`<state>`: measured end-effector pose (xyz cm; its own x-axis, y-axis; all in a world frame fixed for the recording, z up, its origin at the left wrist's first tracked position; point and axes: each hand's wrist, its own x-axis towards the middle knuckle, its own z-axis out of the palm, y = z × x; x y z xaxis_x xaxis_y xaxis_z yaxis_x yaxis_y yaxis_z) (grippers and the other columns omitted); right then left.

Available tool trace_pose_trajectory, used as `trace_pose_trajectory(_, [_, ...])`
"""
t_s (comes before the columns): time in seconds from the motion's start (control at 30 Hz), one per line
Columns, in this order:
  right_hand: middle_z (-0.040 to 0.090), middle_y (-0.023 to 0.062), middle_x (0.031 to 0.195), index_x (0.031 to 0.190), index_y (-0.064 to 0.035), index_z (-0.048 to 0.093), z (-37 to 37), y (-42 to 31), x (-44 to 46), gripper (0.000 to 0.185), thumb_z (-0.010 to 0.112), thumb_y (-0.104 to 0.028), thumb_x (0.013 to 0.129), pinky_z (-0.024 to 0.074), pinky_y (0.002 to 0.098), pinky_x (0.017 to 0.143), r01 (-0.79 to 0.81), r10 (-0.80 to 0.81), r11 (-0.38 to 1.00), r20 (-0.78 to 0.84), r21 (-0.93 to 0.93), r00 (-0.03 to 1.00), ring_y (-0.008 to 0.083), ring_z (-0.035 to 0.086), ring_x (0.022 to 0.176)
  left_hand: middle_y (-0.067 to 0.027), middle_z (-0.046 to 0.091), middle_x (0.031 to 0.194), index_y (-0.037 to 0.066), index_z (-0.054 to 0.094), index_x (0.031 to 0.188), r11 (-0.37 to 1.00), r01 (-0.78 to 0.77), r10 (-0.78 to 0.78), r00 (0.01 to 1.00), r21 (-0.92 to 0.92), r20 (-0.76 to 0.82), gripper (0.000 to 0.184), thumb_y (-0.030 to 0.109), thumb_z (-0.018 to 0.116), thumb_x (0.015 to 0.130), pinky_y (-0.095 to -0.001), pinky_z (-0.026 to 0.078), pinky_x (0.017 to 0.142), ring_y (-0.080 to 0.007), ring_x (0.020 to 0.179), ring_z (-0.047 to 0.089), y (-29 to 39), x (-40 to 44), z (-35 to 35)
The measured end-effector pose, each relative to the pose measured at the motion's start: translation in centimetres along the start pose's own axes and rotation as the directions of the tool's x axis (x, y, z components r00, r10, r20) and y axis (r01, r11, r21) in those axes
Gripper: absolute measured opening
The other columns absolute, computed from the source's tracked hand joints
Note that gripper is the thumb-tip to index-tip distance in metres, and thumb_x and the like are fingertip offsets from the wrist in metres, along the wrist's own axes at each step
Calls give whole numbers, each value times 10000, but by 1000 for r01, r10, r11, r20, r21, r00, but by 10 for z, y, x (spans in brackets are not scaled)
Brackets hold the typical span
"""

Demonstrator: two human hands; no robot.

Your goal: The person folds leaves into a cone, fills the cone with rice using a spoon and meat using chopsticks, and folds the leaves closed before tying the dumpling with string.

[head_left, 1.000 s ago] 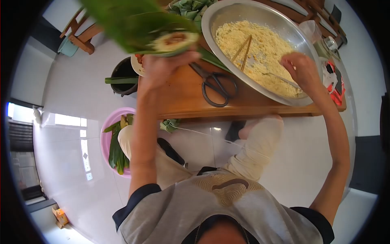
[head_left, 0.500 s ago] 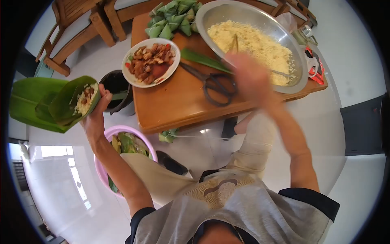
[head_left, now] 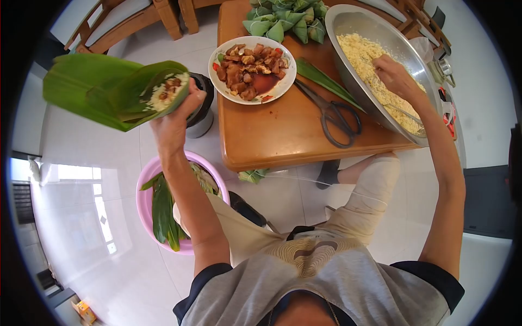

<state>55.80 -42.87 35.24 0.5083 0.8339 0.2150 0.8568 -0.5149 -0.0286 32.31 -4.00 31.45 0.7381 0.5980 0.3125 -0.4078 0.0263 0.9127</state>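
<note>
My left hand (head_left: 176, 117) is wrapped round a folded green leaf cone (head_left: 122, 92), with yellowish grain and brown pieces in its opening. Over the large metal basin (head_left: 340, 22), my right hand (head_left: 397, 79) is closed at the yellow grain (head_left: 356, 49); what its fingers hold, if anything, is hidden. A utensil handle (head_left: 405, 113) lies in the grain below that hand. Between my hands, a white plate (head_left: 215, 81) of brown meat pieces (head_left: 247, 68) stands on the wooden table (head_left: 272, 141). Black scissors (head_left: 331, 114) and a long green leaf (head_left: 326, 81) lie between plate and basin.
Tied leaf parcels (head_left: 285, 19) are piled at the table's back. A pink basin (head_left: 144, 209) with leaves stands on the floor at left, near a dark bucket (head_left: 204, 122). Another parcel (head_left: 253, 175) is below the table edge, by a string. Wooden chairs (head_left: 168, 19) stand behind.
My right hand, blurred near the basin's near edge half a second ago, is now over the grain. My left hand still holds the leaf cone, out to the left of the plate. The view has shifted.
</note>
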Motion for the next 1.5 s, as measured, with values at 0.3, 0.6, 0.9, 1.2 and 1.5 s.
trace_pose_trajectory(0.3, [557,38,595,775,0,563,-97,-79,24,216,568,-213,806,447,210,493,61,527,746,-644,663,554,102,553,552,2,583,778,36,593,809,990,105,-116,987,91,113,226,-11,710,621,-205,440,646,-76,709,527,-24,-3,7])
trace_pose_trajectory(0.6, [540,27,644,769,-14,580,-33,-194,108,282,506,-269,865,442,197,461,-166,163,682,73,712,984,89,527,521,-42,602,892,16,581,926,971,3,-80,946,238,314,345,78,745,629,-272,460,725,-131,795,552,-35,-12,4])
trace_pose_trajectory(0.9, [550,25,596,804,-17,603,29,-192,143,263,569,-278,819,416,187,437,-217,159,754,147,621,976,70,518,492,-18,596,779,15,593,823,994,48,-67,979,100,194,223,8,707,631,-235,459,636,-98,688,538,-24,-7,-8])
trace_pose_trajectory(1.2, [588,45,683,842,20,596,46,-198,112,234,507,-196,865,473,193,503,-96,248,552,-53,828,967,78,558,558,-10,595,744,20,592,782,989,1,-26,986,149,166,195,6,705,624,-229,447,612,-90,664,533,-20,-7,0])
trace_pose_trajectory(1.5, [572,66,653,733,9,557,49,-178,94,290,459,-215,888,486,183,493,-87,499,221,-36,971,866,96,580,570,-10,585,750,20,595,787,990,20,-45,983,141,175,211,-3,704,608,-225,447,649,-92,683,534,-16,-9,4])
